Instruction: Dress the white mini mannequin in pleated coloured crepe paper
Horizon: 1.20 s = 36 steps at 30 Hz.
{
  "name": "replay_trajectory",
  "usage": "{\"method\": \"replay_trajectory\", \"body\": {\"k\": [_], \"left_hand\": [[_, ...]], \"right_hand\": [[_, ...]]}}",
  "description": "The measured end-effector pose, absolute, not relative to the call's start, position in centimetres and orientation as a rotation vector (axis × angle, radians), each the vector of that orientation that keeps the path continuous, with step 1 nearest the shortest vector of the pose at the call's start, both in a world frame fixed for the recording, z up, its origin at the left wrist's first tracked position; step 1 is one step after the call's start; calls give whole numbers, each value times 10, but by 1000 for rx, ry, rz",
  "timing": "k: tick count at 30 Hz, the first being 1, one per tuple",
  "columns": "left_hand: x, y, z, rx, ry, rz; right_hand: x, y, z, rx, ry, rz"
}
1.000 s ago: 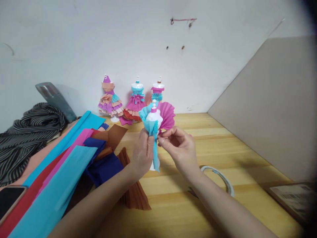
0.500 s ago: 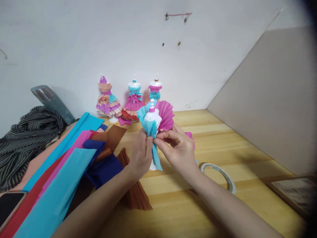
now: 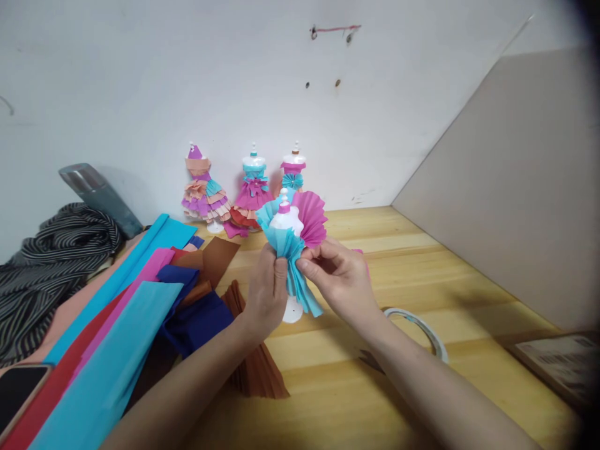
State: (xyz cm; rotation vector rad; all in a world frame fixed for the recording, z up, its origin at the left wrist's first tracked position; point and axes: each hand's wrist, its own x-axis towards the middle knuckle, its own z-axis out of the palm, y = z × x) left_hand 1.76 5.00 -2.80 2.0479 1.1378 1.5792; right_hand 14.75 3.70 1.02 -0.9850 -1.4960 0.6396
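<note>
A small white mannequin [image 3: 288, 220] stands between my hands on its round base, with a magenta band at the neck. Light blue crepe paper [image 3: 291, 253] wraps across its front, gathered at the waist and flaring below. A pleated magenta paper fan [image 3: 312, 219] spreads behind its shoulder on the right. My left hand [image 3: 267, 287] is closed around the left side of the waist, pressing the blue paper. With thumb and forefinger, my right hand [image 3: 340, 275] pinches the blue paper's edge at the right side of the waist.
Three mannequins in paper dresses [image 3: 253, 187] stand along the wall. Coloured crepe sheets [image 3: 112, 350], a phone [image 3: 21, 394], striped cloth [image 3: 60, 262] and a bottle [image 3: 100, 194] lie left. Pleated brown paper [image 3: 257, 369] is in front. A tape roll [image 3: 438, 340] sits right.
The blue paper has spread further right across the mannequin's front, and its lower part now fans out wider. My right hand has moved slightly right, while my left stays at the waist.
</note>
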Motion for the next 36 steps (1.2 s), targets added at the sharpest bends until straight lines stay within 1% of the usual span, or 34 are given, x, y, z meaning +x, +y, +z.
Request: {"method": "replay_trajectory", "body": {"k": [4, 19, 31, 36], "left_hand": [[18, 49, -28, 2061, 1126, 1587], [18, 48, -24, 2064, 1077, 1575], [18, 49, -27, 2059, 1080, 1560], [19, 49, -26, 2059, 1065, 1554]], "right_hand": [[150, 38, 12, -979, -1488, 662], [152, 39, 12, -1047, -1604, 464], [151, 38, 13, -1073, -1602, 430], [150, 39, 10, -1091, -1567, 463]]}}
